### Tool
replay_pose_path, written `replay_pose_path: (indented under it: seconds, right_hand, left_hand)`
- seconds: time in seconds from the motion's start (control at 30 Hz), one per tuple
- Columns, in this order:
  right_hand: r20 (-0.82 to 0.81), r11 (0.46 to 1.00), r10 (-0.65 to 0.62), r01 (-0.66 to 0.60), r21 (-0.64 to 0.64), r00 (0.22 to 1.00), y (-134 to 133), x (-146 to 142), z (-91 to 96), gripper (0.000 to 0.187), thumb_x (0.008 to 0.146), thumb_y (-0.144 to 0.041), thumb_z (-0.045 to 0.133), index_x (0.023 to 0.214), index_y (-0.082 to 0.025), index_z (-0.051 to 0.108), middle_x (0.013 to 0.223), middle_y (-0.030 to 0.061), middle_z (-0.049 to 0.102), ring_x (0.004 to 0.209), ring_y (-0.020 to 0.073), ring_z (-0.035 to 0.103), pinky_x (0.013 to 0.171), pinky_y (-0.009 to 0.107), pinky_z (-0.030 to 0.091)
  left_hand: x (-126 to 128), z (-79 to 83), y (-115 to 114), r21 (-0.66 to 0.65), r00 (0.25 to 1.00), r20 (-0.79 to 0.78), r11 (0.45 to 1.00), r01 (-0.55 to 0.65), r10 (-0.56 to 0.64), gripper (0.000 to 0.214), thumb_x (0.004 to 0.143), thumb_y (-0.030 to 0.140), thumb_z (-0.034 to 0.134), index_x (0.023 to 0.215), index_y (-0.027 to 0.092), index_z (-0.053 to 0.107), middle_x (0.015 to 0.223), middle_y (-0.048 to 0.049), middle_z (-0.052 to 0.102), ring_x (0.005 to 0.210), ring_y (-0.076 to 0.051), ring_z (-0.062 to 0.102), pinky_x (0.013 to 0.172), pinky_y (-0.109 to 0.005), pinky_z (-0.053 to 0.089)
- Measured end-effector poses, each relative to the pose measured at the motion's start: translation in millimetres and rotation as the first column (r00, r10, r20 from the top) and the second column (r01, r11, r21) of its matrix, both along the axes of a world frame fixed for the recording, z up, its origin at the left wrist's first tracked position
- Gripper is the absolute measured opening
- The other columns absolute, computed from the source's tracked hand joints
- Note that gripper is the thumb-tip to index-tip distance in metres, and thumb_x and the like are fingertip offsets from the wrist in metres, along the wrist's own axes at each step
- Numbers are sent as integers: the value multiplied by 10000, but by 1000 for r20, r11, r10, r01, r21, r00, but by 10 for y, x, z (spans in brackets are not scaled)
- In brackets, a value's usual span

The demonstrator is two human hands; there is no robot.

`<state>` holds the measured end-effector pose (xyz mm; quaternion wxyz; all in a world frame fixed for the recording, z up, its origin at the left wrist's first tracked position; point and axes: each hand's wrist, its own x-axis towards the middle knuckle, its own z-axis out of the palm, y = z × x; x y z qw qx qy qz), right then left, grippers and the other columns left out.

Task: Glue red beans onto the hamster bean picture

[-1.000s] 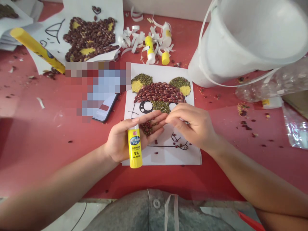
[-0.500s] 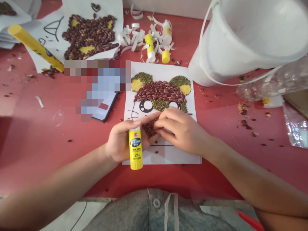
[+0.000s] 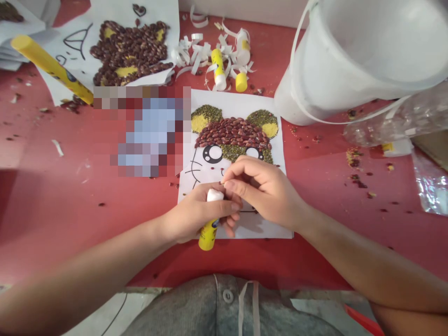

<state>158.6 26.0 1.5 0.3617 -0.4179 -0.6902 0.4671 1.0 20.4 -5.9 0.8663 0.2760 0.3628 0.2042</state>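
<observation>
Bean-mosaic hamster picture (image 3: pixel 233 135) lies on its paper sheet on the red table (image 3: pixel 59 200), directly in front of me, between my forearms. Red beans and green mung beans cover the ears and head; bare paper and printed outline show below the eyes, partly hidden by my hands. My left hand (image 3: pixel 198 214) curls closed around the yellow glue stick (image 3: pixel 208 235), its white end up. My right hand (image 3: pixel 262 189) hovers over the sheet, fingertips (image 3: pixel 227 185) pinched together; whether they hold a bean is too small to tell. Another bean picture (image 3: pixel 129 53) lies beyond.
</observation>
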Motion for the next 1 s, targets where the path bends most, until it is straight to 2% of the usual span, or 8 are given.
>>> replay_pose_path:
  seconds: [0.13,0.37,0.57,0.73,0.83,1.0]
  right_hand:
    - [-44,998,35,-38,-58,998,-20,-36,-6,110,849,-145,560,743,-151,591,721,-27,565,669,55,517,602,185,411]
    - [-184,943,149,-196,-268,971,-11,13,19,101,859,-179,522,771,-152,562,711,-31,546,626,54,496,558,184,398]
    - [-41,970,136,-142,-196,990,-10,13,18,107,853,-160,515,756,-147,558,704,-28,528,625,59,469,570,190,388]
    - [88,998,66,-66,4,994,-7,34,35,112,852,-131,519,748,-146,559,715,-20,514,641,67,462,590,204,381]
    - [61,998,50,-53,45,997,-10,40,45,100,847,-117,530,758,-145,567,721,-21,515,648,64,460,585,199,378]
    - [-22,988,153,-153,33,988,-36,21,40,66,834,-107,563,787,-134,601,722,-27,522,640,52,465,576,185,385]
  left_hand:
    - [-17,22,-19,70,992,-115,995,64,-55,228,666,247,713,615,136,521,462,57,522,345,-61,472,323,-170,398]
    - [-78,-28,-9,135,991,-95,985,104,-92,246,692,279,711,635,155,506,448,75,503,339,-43,436,330,-151,366]
    - [-78,-14,-2,168,986,-109,976,140,-122,215,709,260,689,657,160,506,415,84,486,330,-45,424,329,-145,358]
    - [-88,0,3,190,978,-144,965,178,-152,256,716,272,685,609,158,482,419,79,490,334,-37,429,334,-134,368]
    - [-99,2,5,197,969,-170,957,212,-180,250,726,284,678,617,157,492,421,78,494,334,-37,437,334,-131,370]
    - [-98,5,13,215,969,-151,950,227,-198,223,730,249,659,615,157,491,432,74,496,343,-44,458,329,-131,380]
